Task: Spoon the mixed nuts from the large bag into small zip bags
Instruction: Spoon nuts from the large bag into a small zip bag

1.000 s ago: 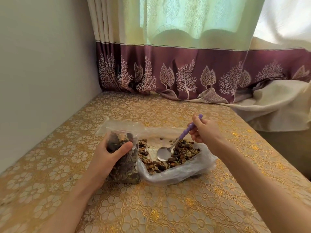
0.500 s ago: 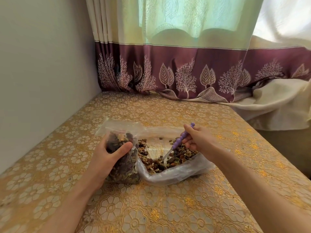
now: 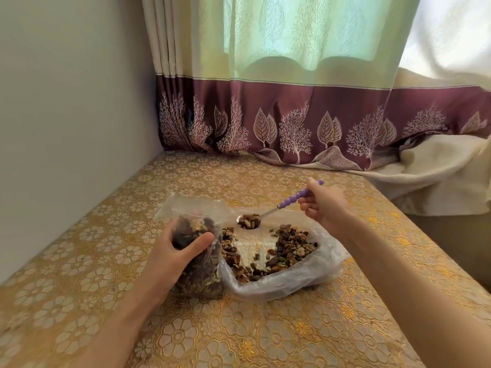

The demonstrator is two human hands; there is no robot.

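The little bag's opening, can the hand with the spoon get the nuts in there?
Probably yes. The right hand holds the loaded spoon just beside the little bag, which the left hand keeps upright with its top open. Nothing sits between them.

A gold floral cloth (image 3: 265,341) covers the table. A plain wall (image 3: 66,115) stands at left; a green curtain (image 3: 305,49) with a maroon leaf-patterned border (image 3: 318,123) hangs behind.

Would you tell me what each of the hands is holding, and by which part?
The left hand grips the small zip bag around its filled middle. The right hand pinches the spoon near the end of its purple beaded handle.
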